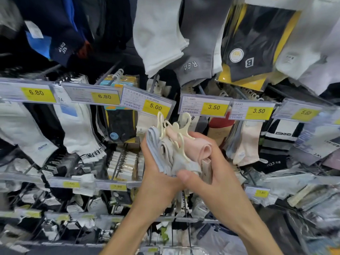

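1. A bundle of pastel socks [171,157] is held at frame centre, just in front of a shop wall rack and below the 5.00 price tag [156,107].
2. Left hand [156,175]: fingers are wrapped round the bundle's left side and underside.
3. Right hand [219,173]: thumb is pressed on the bundle's lower front, fingers are curled behind it.
4. Cream plastic hangers [176,128] are seen sticking up from the bundle's top.
5. Rack: metal pegs [108,72] and tiered clear price rails [88,96] carrying yellow tags.
6. White socks [158,34], a grey sock [195,57] and a black-and-yellow pack [252,43] are hung above; lower tiers are blurred.
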`<state>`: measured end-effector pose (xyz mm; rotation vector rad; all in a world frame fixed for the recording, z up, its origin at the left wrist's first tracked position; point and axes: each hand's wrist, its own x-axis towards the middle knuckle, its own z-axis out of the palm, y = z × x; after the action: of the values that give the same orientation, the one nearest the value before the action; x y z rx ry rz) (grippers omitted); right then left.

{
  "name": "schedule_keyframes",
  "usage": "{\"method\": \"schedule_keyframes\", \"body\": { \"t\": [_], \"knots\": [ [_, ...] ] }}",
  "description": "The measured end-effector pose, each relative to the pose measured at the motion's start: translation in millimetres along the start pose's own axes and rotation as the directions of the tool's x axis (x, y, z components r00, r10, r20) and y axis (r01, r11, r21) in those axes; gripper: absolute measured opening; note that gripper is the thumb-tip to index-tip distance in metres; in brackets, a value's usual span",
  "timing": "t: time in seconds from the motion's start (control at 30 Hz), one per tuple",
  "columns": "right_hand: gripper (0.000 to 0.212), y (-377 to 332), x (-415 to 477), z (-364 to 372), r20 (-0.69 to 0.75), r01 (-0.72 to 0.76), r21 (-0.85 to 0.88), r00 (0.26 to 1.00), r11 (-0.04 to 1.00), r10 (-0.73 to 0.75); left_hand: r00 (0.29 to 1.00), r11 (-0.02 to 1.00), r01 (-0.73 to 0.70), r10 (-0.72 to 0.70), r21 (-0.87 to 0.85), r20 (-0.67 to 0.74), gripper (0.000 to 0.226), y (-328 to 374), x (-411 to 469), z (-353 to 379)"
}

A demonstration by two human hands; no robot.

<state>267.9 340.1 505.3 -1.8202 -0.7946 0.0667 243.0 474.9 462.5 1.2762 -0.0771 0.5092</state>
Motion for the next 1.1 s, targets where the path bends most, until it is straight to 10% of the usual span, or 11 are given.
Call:
{"method": "schedule_keyframes", "body": {
  "t": [0.23,0.53,0.8,0.97,1.1],
  "knots": [
    [0.021,24.2,-0.8,5.8,-0.206,-0.042,0.138,0.976,0.989,0.070,0.948,0.937,0.315,-0.318,-0.149,0.000,0.062,-15.4,-19.9,-17.4],
    [0.023,52.3,-19.8,1.1,0.041,-0.291,0.689,0.930,0.664,0.365,0.817,0.778,0.514,-0.572,-0.361,-0.068,0.033,-35.3,-32.7,-35.5],
    [0.024,89.0,-46.2,25.3,-0.163,-0.219,0.288,0.948,0.932,0.273,0.717,0.661,0.642,-0.697,-0.387,-0.001,0.071,-57.3,-50.3,-29.1],
    [0.022,109.9,-71.2,32.8,-0.139,-0.262,-0.002,0.956,0.965,0.259,0.672,0.643,0.651,-0.735,-0.404,-0.088,0.059,-82.9,-79.2,-30.4],
    [0.014,119.4,-79.7,37.8,-0.079,-0.411,0.099,0.904,0.906,0.419,0.693,0.708,0.597,-0.692,-0.378,-0.202,0.033,-102.5,-101.2,-24.4]
  ]
}}
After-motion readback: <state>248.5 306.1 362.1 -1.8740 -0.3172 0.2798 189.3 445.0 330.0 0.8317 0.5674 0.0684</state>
